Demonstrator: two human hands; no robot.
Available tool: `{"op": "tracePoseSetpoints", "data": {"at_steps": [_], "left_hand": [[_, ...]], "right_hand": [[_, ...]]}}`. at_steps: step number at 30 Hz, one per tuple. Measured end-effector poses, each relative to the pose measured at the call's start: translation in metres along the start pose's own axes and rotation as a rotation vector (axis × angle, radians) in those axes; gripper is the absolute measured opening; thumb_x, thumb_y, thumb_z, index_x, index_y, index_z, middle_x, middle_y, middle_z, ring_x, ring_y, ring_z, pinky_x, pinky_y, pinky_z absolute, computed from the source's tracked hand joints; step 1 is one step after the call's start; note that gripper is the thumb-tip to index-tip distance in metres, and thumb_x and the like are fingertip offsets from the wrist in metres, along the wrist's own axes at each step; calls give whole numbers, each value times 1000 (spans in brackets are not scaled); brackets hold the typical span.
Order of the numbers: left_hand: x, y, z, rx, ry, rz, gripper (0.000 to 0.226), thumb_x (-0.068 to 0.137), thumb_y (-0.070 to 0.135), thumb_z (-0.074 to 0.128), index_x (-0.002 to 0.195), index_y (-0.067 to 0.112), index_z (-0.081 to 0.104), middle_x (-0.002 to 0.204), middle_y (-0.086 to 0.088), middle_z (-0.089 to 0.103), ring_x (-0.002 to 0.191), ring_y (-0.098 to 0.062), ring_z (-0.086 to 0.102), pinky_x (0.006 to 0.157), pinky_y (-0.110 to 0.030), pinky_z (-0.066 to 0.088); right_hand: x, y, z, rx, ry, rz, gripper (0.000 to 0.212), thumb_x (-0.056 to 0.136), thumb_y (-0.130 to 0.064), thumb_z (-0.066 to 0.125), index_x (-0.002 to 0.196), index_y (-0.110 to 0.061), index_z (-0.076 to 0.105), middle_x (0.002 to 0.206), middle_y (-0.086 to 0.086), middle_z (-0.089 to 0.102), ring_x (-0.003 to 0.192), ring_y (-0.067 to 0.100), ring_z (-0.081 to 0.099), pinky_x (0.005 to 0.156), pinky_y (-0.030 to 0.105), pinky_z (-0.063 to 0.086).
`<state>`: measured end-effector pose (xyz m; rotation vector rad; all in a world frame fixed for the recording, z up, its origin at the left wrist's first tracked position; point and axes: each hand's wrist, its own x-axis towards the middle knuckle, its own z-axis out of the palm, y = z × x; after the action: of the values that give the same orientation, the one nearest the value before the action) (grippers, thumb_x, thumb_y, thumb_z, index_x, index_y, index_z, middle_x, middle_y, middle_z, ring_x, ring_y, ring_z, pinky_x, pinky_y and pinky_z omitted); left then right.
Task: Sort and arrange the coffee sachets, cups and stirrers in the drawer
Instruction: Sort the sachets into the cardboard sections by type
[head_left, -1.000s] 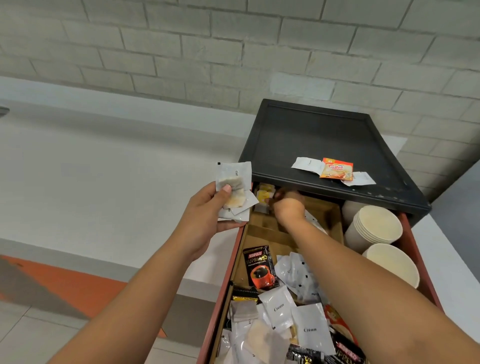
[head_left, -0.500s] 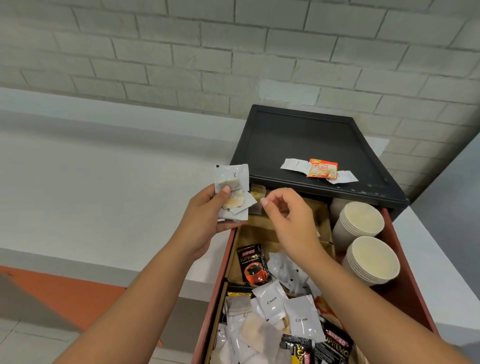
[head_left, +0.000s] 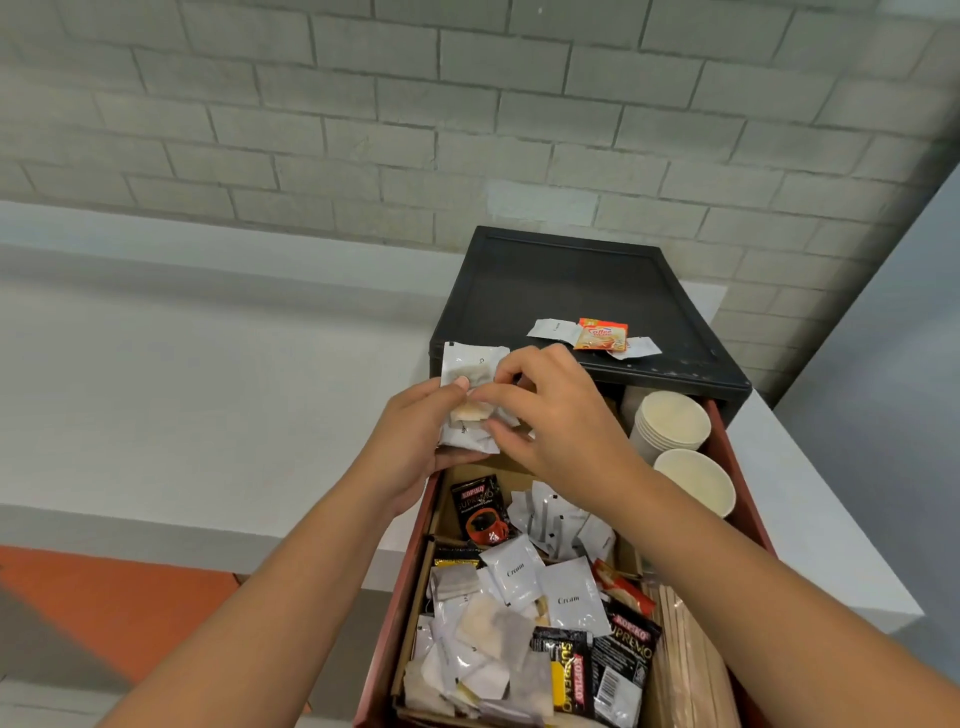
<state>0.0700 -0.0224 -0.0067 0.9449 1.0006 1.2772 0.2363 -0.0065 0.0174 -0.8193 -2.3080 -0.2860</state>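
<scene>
My left hand (head_left: 415, 441) grips a small stack of white sachets (head_left: 467, 364) above the drawer's back left corner. My right hand (head_left: 556, 410) has come up against that stack, its fingertips pinching the sachets from the right. Below, the open red drawer (head_left: 727, 431) holds a jumble of white cream sachets (head_left: 571, 597), black coffee sachets (head_left: 478, 506) and translucent tea bags (head_left: 493, 629). Two stacks of paper cups (head_left: 675, 421) stand at the drawer's right side. Wooden stirrers (head_left: 685, 654) lie along the right, partly under my forearm.
The black cabinet top (head_left: 561, 280) behind the drawer carries an orange sachet (head_left: 601, 333) and two white ones. A grey brick wall rises behind. A white ledge (head_left: 208, 364) runs to the left, with orange floor below.
My right hand came out of the drawer's back compartment and moved left to meet the stack in my left hand. The camera tilted down, showing more of the drawer.
</scene>
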Motion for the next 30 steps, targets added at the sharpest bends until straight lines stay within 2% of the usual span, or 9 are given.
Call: {"op": "tracePoseSetpoints", "data": {"at_steps": [4, 10, 14, 16, 20, 22, 24, 26, 30], "left_hand": [[-3, -1, 5, -5, -21, -15, 23, 100, 30, 55, 107, 18, 74, 97, -9, 76, 88, -22, 74, 65, -30, 58], [-5, -3, 3, -29, -19, -17, 27, 99, 34, 53, 108, 16, 71, 97, -6, 76, 87, -18, 74, 64, -28, 58], [-4, -5, 1, -5, 3, -6, 25, 102, 29, 51, 108, 14, 70, 97, -6, 76, 85, -16, 74, 65, -27, 59], [-3, -5, -1, 20, 25, -5, 24, 102, 27, 51, 108, 14, 69, 94, -4, 77, 83, -15, 74, 63, -26, 58], [1, -4, -6, 77, 95, 19, 22, 102, 26, 51, 109, 16, 69, 96, -2, 77, 83, -14, 74, 62, -25, 58], [4, -3, -11, 97, 145, 42, 19, 102, 25, 51, 108, 20, 68, 100, -2, 75, 84, -14, 74, 61, -25, 58], [5, -1, -16, 112, 192, 60, 17, 102, 26, 51, 105, 23, 67, 102, 0, 74, 84, -14, 73, 61, -24, 58], [6, 1, -21, 113, 223, 66, 15, 102, 25, 51, 103, 24, 66, 102, 1, 72, 83, -14, 73, 59, -23, 57], [9, 1, -29, 117, 242, 75, 16, 102, 25, 50, 103, 25, 66, 100, 3, 72, 80, -10, 73, 59, -22, 57]], "right_hand": [[2, 1, 0, 5, 40, -15, 17, 85, -13, 70, 102, -13, 74, 100, 6, 62, 91, 24, 52, 73, 37, 48], [-2, 6, 3, 328, 77, 248, 11, 92, -10, 63, 101, -10, 70, 102, -1, 64, 98, 11, 56, 84, 29, 50], [-2, 6, 1, 446, 126, 364, 13, 93, -9, 60, 101, -12, 69, 104, -6, 62, 99, -3, 53, 80, 8, 44], [0, 7, 0, 509, 149, 420, 14, 94, -9, 59, 100, -16, 69, 104, -8, 63, 99, -7, 53, 80, 5, 42], [4, 9, -2, 654, 134, 630, 20, 96, -21, 57, 94, -40, 60, 98, -23, 62, 98, -3, 57, 78, 9, 48], [4, 12, -1, 724, 142, 708, 22, 96, -23, 57, 93, -44, 58, 98, -25, 61, 95, 0, 60, 72, 13, 52], [3, 16, 3, 776, 122, 762, 18, 96, -22, 58, 96, -41, 59, 98, -22, 61, 87, 1, 61, 61, 11, 50], [-1, 21, 12, 761, 62, 800, 13, 96, -21, 57, 101, -32, 62, 98, -17, 61, 83, 5, 62, 57, 11, 49], [-12, 32, 40, 595, -66, 843, 10, 97, -18, 56, 101, -22, 65, 95, -8, 64, 86, 9, 61, 69, 17, 52]]}}
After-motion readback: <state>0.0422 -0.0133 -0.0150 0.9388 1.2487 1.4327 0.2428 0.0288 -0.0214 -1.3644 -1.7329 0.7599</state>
